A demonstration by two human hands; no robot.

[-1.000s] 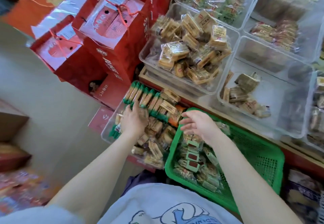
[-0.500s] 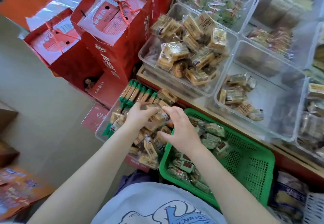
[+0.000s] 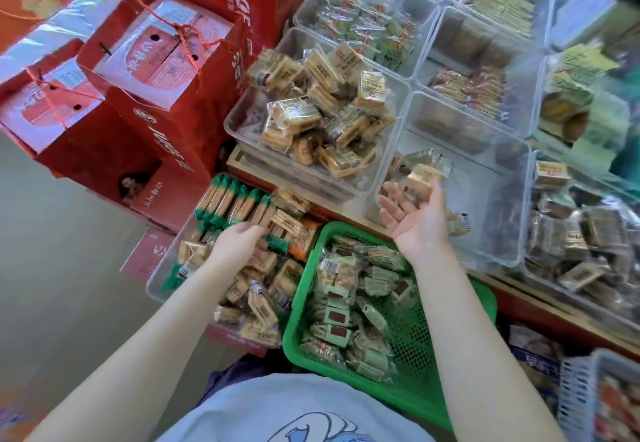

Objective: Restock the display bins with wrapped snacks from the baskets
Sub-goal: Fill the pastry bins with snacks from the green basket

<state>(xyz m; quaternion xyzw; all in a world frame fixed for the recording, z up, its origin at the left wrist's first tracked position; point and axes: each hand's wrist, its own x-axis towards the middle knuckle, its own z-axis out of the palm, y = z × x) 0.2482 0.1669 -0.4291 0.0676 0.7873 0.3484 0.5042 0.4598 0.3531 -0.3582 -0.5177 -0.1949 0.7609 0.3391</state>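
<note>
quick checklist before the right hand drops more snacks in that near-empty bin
1. Right hand over the near-empty clear bin: ok.
2. Room in that bin: ok, few packets inside.
3. Right hand's hold on the wrapped snacks: cannot tell, fingers look loose.
4. Supply in the green basket: ok, many packets left.
5. Left hand on packets in the lower clear tray: ok, away from the bin.
</note>
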